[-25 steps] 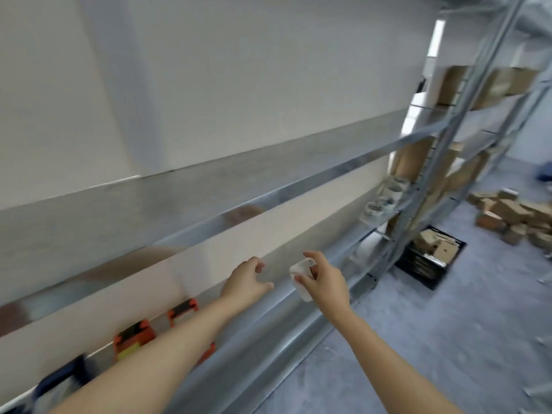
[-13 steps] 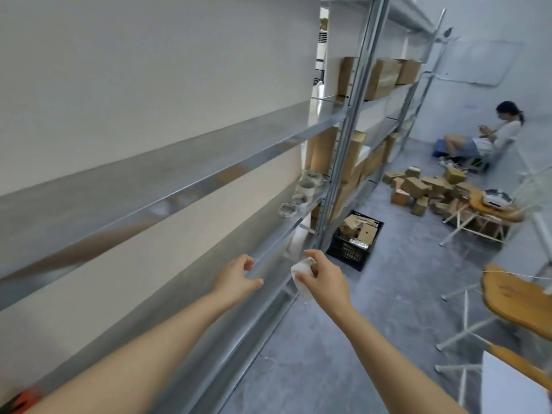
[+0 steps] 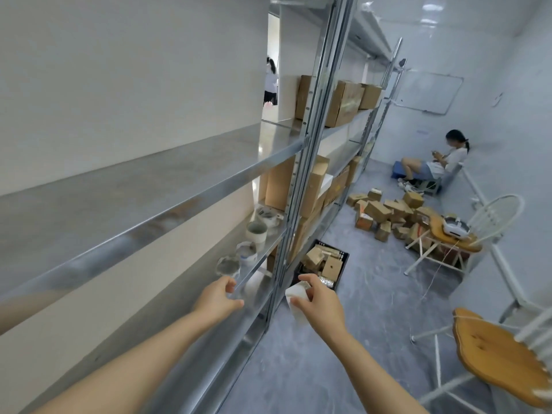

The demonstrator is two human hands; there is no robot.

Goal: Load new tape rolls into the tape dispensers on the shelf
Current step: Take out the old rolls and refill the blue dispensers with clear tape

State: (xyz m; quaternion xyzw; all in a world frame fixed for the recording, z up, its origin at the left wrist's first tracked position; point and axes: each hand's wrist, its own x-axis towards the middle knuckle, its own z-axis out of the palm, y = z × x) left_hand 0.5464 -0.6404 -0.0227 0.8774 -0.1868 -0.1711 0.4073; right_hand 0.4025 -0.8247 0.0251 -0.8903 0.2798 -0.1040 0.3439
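Since half a second ago our view has swung further right along the aisle, and the tape rolls (image 3: 248, 252) now sit closer, just beyond our left hand (image 3: 219, 300), which hovers loosely curled with nothing in it over the smooth galvanised shelf (image 3: 167, 201). A steel upright (image 3: 298, 186) stands between our hands. Our right hand (image 3: 318, 301) pinches a small white, crumpled-looking piece (image 3: 294, 294) above the black crate (image 3: 324, 265) of cardboard; further right are a box pile (image 3: 385, 213) and wooden-seated chair (image 3: 501, 360).
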